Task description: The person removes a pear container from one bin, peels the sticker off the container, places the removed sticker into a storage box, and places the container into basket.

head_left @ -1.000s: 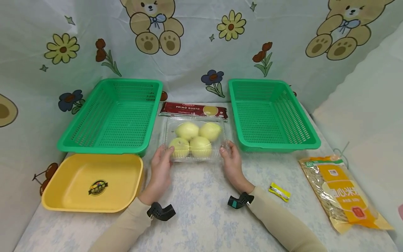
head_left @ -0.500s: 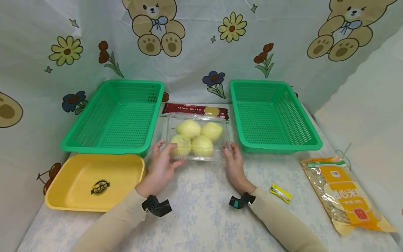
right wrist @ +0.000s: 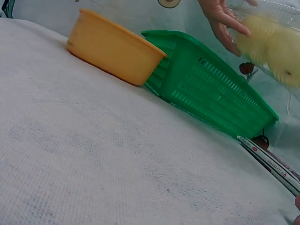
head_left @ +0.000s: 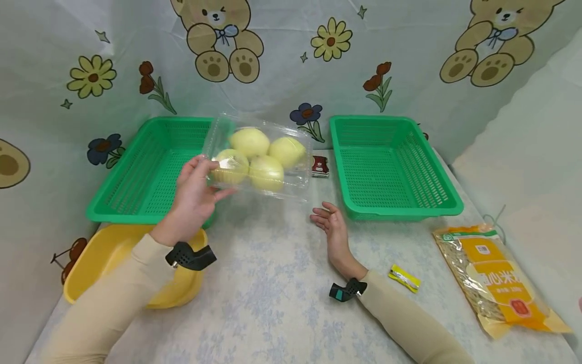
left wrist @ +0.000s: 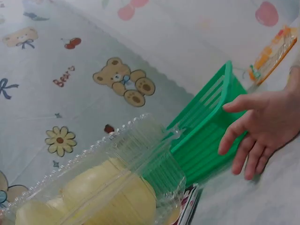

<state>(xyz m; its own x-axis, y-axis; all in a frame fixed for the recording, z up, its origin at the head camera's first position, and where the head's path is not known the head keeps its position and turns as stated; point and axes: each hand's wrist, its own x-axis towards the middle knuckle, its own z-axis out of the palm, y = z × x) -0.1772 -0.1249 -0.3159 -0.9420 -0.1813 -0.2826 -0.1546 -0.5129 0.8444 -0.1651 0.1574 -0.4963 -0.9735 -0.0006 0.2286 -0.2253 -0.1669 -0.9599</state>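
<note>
A clear plastic clamshell box (head_left: pixel 295 178) holding several pale yellow round fruits (head_left: pixel 267 173) hangs in the air, tilted, at the left of centre in the head view. My left hand (head_left: pixel 193 197) grips it by its left front corner, thumb on top. The box overlaps the right part of the left green basket (head_left: pixel 154 220) in view. Over the table, near the front left corner of the right green basket (head_left: pixel 404 210), my right hand (head_left: pixel 336 235) has its fingers spread and holds nothing. Behind the box, a dark red spaghetti packet (head_left: pixel 320 167) is mostly hidden.
A yellow basin (head_left: pixel 179 288) stands before the left basket, partly covered by my left arm. At the right lie a small yellow sachet (head_left: pixel 403 278) and an orange-and-clear food bag (head_left: pixel 500 280). A bear-patterned cloth (head_left: pixel 273 96) hangs behind.
The box has risen off the table and moved left and back, carried by my left hand. My right hand has let go of it and stayed near its place.
</note>
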